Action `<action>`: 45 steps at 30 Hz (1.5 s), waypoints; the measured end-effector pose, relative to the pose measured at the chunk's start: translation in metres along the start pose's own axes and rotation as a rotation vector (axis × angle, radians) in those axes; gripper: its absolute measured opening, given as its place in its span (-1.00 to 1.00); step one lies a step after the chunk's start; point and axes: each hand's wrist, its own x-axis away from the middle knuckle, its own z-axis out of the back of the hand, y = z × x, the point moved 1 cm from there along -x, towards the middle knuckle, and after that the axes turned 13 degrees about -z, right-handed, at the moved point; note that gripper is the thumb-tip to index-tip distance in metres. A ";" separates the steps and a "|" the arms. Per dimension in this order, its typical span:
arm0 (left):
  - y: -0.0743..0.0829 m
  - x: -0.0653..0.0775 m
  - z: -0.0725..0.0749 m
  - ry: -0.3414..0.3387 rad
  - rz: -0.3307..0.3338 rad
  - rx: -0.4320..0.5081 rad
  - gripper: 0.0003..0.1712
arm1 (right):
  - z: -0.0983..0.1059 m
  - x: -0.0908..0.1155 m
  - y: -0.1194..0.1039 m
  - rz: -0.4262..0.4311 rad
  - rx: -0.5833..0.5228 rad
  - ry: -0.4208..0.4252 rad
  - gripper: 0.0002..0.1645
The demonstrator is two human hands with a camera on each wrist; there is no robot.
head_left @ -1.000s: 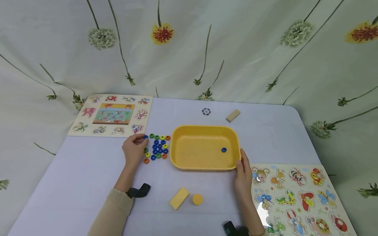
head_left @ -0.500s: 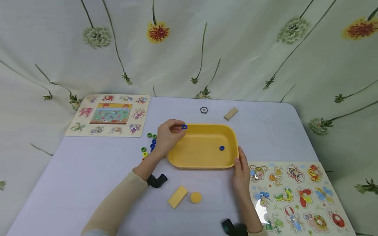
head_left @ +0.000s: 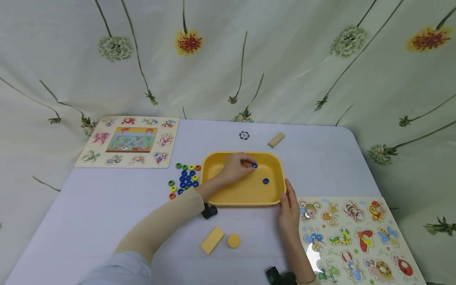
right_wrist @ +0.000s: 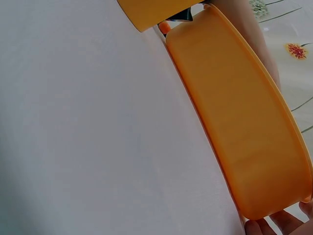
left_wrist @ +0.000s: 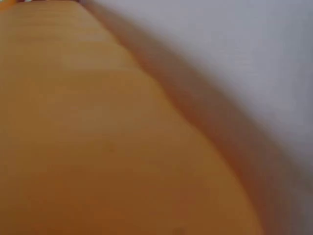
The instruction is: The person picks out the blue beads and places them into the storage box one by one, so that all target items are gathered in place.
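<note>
A yellow plastic tray (head_left: 246,194) sits mid-table, with one blue bead (head_left: 266,181) lying inside. My left hand (head_left: 236,168) reaches over it, thumb and finger pinching another blue bead (head_left: 254,165). At the tray's right end, my right hand (head_left: 290,213) holds the corner, thumb at the front and fingers along the outer side; its fingertips (right_wrist: 281,223) show against the wall in the right wrist view. Left of the tray lies a cluster of blue, green, yellow and orange beads (head_left: 183,179), partly behind my left forearm. Only the tray wall (left_wrist: 88,127) fills the left wrist view, blurred.
Near the front lie a yellow rectangular block (head_left: 212,240) and a round yellow piece (head_left: 234,240). A poker chip (head_left: 244,135) and a wooden block (head_left: 276,140) lie behind the tray. Picture puzzle boards occupy the back left (head_left: 85,148) and front right (head_left: 335,229).
My left hand lifted a blue bead from the cluster and carried it right, over the tray's inside. My right hand has stayed at the tray's right end.
</note>
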 end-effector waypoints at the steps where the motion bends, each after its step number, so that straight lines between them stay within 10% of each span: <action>1: -0.003 -0.001 -0.003 -0.012 0.003 0.003 -0.78 | 0.000 0.000 0.000 0.002 -0.001 0.001 -0.51; 13: -0.010 -0.001 -0.025 -0.144 -0.005 -0.111 -0.83 | 0.001 0.000 0.002 0.024 -0.024 -0.012 -0.51; 28: -0.002 0.004 -0.016 -0.226 -0.064 -0.232 -0.70 | -0.001 0.002 0.000 0.050 -0.031 -0.017 -0.50; 38: 0.049 0.047 0.043 -0.017 -0.212 -0.117 -0.65 | -0.002 0.001 0.003 0.011 -0.012 0.002 -0.50; 45: 0.025 0.102 0.108 0.282 -0.160 -0.089 -0.64 | -0.003 0.002 0.002 0.011 -0.004 0.006 -0.49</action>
